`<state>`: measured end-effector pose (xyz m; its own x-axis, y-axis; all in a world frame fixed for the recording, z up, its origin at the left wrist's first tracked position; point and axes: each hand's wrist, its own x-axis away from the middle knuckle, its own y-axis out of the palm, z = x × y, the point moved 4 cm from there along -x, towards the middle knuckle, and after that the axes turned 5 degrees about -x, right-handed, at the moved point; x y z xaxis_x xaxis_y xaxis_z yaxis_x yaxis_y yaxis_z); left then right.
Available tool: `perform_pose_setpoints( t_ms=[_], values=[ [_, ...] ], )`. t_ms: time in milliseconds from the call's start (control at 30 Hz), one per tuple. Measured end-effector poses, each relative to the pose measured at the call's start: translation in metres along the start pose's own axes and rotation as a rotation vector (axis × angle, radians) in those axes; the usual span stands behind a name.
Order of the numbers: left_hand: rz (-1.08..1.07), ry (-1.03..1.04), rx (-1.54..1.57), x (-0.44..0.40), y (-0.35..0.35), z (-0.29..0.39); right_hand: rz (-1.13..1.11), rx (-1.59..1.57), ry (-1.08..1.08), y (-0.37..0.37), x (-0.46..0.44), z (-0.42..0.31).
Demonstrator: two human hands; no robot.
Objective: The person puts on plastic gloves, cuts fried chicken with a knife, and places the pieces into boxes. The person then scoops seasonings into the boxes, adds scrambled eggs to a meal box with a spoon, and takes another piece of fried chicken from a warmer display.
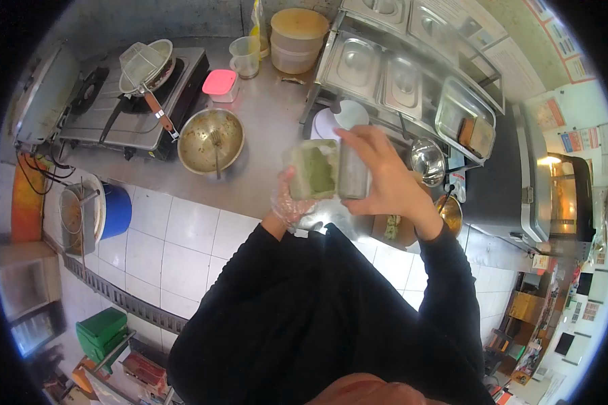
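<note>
My left hand (292, 200), in a thin clear plastic glove, grips a translucent square tub (315, 169) from its left and underside. Green, powdery-looking stuff covers part of the tub's inside. My bare right hand (385, 179) pinches a clear lid (353, 170) by its edges, tilted up along the tub's right side. Whether lid and tub touch, I cannot tell. Behind them stands a round white item (325, 124), partly covered by my right hand. To the left of the tub, a steel bowl (211, 142) with a fork (216, 152) in it rests on the counter.
A gas stove (135, 121) with a strainer (145, 67) on a pan stands at left. At the back are a pink-lidded box (220, 85), a measuring jug (244, 57) and a bucket (296, 50). A rack of steel pans (353, 66) and another bowl (427, 160) lie right.
</note>
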<state>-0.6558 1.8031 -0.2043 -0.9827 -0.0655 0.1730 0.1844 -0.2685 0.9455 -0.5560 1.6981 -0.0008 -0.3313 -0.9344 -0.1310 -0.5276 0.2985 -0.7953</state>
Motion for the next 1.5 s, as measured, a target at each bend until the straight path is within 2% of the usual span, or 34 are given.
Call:
perform_pose_setpoints(
  t_ms=[67, 133, 167, 200, 433, 500, 600, 800, 967, 1100, 1233, 1300, 1433, 1500],
  values=[
    [0.013, 0.003, -0.023, -0.004, 0.012, -0.012, -0.052, 0.221, -0.122, 0.009, -0.003, -0.012],
    [0.032, 0.013, -0.044, -0.005, 0.022, -0.017, -0.071, 0.243, -0.135, 0.013, -0.003, -0.014],
    [-0.05, -0.007, -0.015, -0.004, 0.029, -0.019, -0.094, 0.261, -0.148, 0.015, -0.004, -0.015],
    [-0.131, -0.026, 0.015, -0.003, 0.035, -0.02, -0.099, 0.263, -0.152, 0.016, -0.003, -0.017],
    [-0.147, -0.032, 0.012, 0.005, 0.05, -0.037, -0.143, 0.182, -0.116, 0.018, 0.01, -0.014],
    [-0.186, -0.164, 0.183, 0.007, 0.052, -0.044, -0.148, 0.112, -0.117, 0.021, 0.015, -0.006],
    [-0.234, -0.216, 0.319, 0.009, 0.066, -0.05, -0.135, 0.025, -0.159, 0.019, 0.023, -0.002],
    [-0.175, -0.172, 0.124, 0.0, 0.075, -0.064, -0.105, 0.024, -0.052, -0.002, 0.042, 0.001],
    [-0.223, -0.255, 0.164, -0.007, 0.091, -0.083, -0.027, 0.072, -0.024, -0.015, 0.068, 0.012],
    [-0.244, -0.303, 0.1, -0.026, 0.102, -0.111, 0.048, 0.028, -0.03, -0.039, 0.095, 0.031],
    [-0.286, -0.249, 0.023, -0.066, 0.14, -0.135, 0.039, -0.042, -0.002, -0.086, 0.11, 0.054],
    [-0.368, -0.4, 0.217, -0.078, 0.176, -0.148, 0.065, -0.046, -0.006, -0.112, 0.117, 0.072],
    [-0.364, -0.407, 0.142, -0.11, 0.206, -0.165, 0.048, -0.052, -0.016, -0.152, 0.137, 0.083],
    [-0.29, -0.394, 0.057, -0.108, 0.214, -0.174, 0.018, -0.074, -0.035, -0.165, 0.149, 0.089]
  ],
)
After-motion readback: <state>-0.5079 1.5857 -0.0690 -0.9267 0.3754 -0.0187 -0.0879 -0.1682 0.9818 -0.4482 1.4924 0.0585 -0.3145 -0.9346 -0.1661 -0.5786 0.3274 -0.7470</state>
